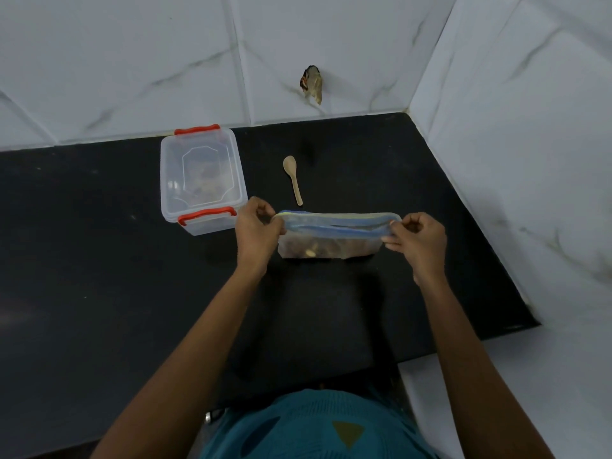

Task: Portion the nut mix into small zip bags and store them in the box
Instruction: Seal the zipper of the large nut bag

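Note:
A clear zip bag with nut mix in its bottom stands upright on the black counter, its blue and yellow zip strip stretched across the top. My left hand pinches the strip's left end and my right hand pinches its right end. A clear plastic box with red clips sits to the left of the bag with its lid on; some nut-filled contents show dimly through it. A small wooden spoon lies just behind the bag.
White marble-look tiled walls close the counter at the back and on the right. A brownish scrap sticks to the back wall. The counter's front edge runs near my body.

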Demonstrator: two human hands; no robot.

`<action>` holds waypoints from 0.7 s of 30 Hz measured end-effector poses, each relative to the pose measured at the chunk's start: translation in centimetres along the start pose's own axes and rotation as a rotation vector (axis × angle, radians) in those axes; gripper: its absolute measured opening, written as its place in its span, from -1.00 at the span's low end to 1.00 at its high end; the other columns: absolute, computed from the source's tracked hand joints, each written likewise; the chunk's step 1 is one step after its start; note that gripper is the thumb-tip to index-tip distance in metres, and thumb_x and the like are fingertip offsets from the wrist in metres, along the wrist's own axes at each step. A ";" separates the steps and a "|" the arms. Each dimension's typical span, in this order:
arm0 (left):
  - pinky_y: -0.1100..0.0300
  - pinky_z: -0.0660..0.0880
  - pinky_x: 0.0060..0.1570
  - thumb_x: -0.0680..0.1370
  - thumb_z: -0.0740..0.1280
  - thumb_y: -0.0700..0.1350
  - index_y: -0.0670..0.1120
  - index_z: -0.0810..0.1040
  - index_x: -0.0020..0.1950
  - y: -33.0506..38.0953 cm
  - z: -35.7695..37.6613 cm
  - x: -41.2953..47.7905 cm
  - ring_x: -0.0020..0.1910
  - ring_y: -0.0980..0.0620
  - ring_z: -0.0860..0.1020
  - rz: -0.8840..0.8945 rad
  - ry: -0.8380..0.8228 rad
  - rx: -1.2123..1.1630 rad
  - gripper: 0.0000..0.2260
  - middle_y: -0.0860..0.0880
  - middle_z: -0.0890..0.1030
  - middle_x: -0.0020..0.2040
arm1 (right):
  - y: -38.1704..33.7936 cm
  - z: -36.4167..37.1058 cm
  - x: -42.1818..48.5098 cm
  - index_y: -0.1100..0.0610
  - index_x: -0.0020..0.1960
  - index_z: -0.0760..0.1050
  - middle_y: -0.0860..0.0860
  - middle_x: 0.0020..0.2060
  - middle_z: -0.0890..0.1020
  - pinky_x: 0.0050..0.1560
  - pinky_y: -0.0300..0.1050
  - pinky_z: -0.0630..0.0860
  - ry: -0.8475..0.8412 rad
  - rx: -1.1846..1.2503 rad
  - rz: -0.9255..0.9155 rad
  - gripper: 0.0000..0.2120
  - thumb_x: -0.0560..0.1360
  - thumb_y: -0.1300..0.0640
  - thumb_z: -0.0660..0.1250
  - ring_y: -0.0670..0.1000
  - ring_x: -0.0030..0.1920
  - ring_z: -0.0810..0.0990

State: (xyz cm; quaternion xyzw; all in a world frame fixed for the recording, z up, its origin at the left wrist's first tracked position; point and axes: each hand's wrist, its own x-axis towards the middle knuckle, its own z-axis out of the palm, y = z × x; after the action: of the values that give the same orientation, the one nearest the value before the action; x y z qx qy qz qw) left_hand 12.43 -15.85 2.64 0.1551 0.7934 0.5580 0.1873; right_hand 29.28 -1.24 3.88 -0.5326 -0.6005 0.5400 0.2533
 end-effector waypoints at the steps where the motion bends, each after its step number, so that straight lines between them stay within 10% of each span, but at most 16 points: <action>1: 0.31 0.49 -0.25 0.47 0.33 -0.31 -0.06 0.39 -0.14 0.3 -0.2 0.1 -0.15 0.07 0.50 0.061 -0.012 0.117 -0.82 -0.07 0.47 -0.06 | -0.2 -0.2 0.0 0.07 -0.17 0.43 0.08 -0.17 0.61 -0.23 -0.22 0.62 0.032 -0.106 -0.038 -0.87 0.46 0.25 0.34 -0.07 -0.24 0.65; 9: 0.17 0.46 -0.15 0.59 0.20 -0.12 -0.20 0.48 0.08 3.1 -0.8 -0.1 -0.18 0.02 0.51 0.262 -0.053 0.665 -0.82 -0.08 0.50 -0.15 | -2.7 0.1 -1.2 0.15 -0.05 0.37 0.05 -0.09 0.42 -0.14 -0.10 0.43 0.163 -0.752 -0.340 -0.87 0.46 0.20 0.31 0.00 -0.18 0.46; 13: 0.19 0.56 -0.09 0.58 0.21 -0.19 -0.19 0.51 -0.03 4.2 -1.4 0.3 -0.14 0.03 0.57 -0.091 -0.367 0.301 -0.89 -0.10 0.54 -0.09 | -3.0 -0.7 -0.5 0.16 0.10 0.38 0.07 -0.07 0.48 -0.34 -0.29 0.34 0.000 -0.678 -0.209 -0.82 0.51 0.22 0.25 0.00 -0.14 0.50; 21: 0.23 0.62 -0.23 0.56 0.23 -0.09 -0.13 0.50 0.02 4.0 -3.9 -0.2 -0.11 0.00 0.63 -0.516 -0.560 -0.318 -0.85 -0.15 0.59 -0.01 | -2.2 -3.5 0.0 0.13 0.01 0.51 0.09 -0.12 0.59 -0.04 -0.12 0.56 -0.332 -0.184 0.236 -0.87 0.52 0.10 0.30 -0.02 -0.15 0.60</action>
State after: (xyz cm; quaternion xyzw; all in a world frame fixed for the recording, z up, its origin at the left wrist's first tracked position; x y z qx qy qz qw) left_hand 10.95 -17.85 7.67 0.0660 0.6283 0.5446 0.5516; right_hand 31.52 0.44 6.87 -0.5239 -0.6140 0.5892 0.0366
